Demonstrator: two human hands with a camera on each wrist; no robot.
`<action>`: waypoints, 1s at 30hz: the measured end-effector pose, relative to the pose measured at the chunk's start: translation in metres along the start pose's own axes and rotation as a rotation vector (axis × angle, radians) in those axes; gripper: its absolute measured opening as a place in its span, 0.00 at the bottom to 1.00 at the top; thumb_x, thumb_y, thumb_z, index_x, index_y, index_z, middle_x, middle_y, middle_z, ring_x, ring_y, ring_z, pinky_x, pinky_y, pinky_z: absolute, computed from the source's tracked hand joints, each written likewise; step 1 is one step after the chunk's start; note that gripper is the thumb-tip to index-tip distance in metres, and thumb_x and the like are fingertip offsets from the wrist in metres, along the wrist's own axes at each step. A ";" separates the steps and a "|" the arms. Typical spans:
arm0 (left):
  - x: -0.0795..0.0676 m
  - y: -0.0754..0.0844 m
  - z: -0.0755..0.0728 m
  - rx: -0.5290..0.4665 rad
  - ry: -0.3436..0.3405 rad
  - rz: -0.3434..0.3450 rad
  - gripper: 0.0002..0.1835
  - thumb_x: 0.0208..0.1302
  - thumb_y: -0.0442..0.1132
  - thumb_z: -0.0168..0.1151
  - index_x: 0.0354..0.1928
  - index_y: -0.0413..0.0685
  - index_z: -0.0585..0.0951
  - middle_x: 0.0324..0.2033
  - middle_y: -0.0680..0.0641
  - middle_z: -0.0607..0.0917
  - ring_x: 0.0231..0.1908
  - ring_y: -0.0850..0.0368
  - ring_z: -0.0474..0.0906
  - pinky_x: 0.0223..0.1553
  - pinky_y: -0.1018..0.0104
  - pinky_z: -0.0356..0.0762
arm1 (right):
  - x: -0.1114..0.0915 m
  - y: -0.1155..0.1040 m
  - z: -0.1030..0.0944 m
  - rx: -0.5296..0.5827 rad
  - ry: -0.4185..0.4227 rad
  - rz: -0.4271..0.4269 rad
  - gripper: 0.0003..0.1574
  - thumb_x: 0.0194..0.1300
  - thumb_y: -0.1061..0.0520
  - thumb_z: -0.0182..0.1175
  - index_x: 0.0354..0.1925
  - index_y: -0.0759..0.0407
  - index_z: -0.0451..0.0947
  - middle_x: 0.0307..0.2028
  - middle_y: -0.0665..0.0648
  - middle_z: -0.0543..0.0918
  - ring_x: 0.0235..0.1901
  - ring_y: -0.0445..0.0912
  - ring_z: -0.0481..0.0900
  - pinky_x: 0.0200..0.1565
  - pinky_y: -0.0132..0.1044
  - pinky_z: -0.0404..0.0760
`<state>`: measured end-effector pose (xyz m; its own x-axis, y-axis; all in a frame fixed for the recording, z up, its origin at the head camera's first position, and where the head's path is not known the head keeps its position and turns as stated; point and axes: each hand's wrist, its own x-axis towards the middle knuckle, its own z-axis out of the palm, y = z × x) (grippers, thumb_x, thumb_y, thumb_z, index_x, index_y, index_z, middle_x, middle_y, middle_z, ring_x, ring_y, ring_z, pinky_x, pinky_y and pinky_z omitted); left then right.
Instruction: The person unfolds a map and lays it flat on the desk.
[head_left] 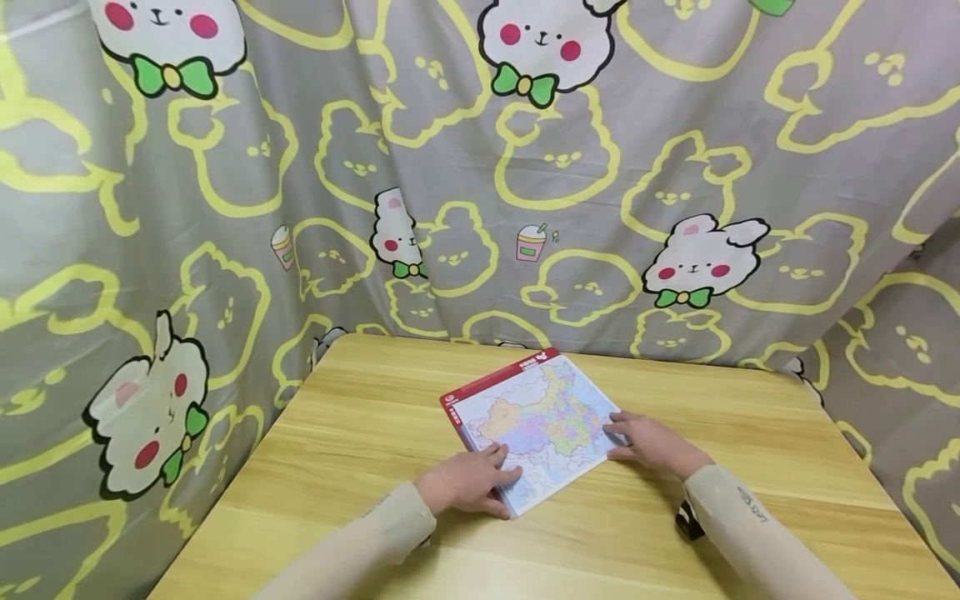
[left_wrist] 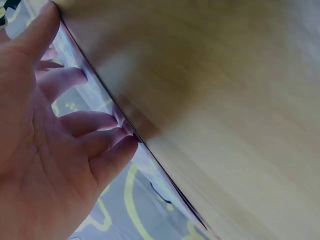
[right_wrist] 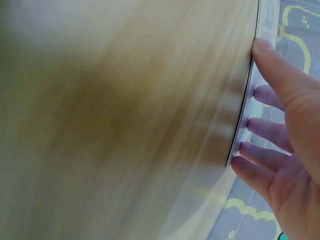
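A thin board printed with a map of China (head_left: 543,417), with a red band along its far edge, lies tilted on the wooden table. My left hand (head_left: 467,482) rests on its near left side, fingers spread over the printed face and thumb by the near corner. My right hand (head_left: 651,442) touches the right edge with its fingertips. In the left wrist view, loosely bent fingers (left_wrist: 107,125) meet the board's glossy strip (left_wrist: 156,172). Spread fingertips line the board's edge in the right wrist view, where the thumb (right_wrist: 265,52) sits farther along it.
The wooden table (head_left: 360,417) extends around the board on all sides. A grey curtain (head_left: 450,150) with yellow outlines and white cartoon animals hangs behind it and at both sides. A small black object (head_left: 688,522) shows under the right sleeve.
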<state>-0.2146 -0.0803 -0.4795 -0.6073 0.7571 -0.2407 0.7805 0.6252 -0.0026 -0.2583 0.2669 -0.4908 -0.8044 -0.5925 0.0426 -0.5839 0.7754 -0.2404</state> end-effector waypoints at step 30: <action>0.011 0.023 -0.009 0.034 0.076 0.077 0.29 0.67 0.59 0.51 0.67 0.62 0.68 0.65 0.39 0.67 0.65 0.47 0.61 0.60 0.63 0.65 | 0.011 0.015 0.000 -0.052 0.023 0.006 0.31 0.64 0.50 0.61 0.55 0.72 0.74 0.56 0.76 0.71 0.56 0.69 0.69 0.53 0.57 0.71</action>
<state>-0.2048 -0.0563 -0.4731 -0.5540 0.8155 -0.1677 0.8289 0.5590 -0.0205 -0.2757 0.2725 -0.4945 -0.8100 -0.5829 0.0636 -0.5833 0.7898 -0.1896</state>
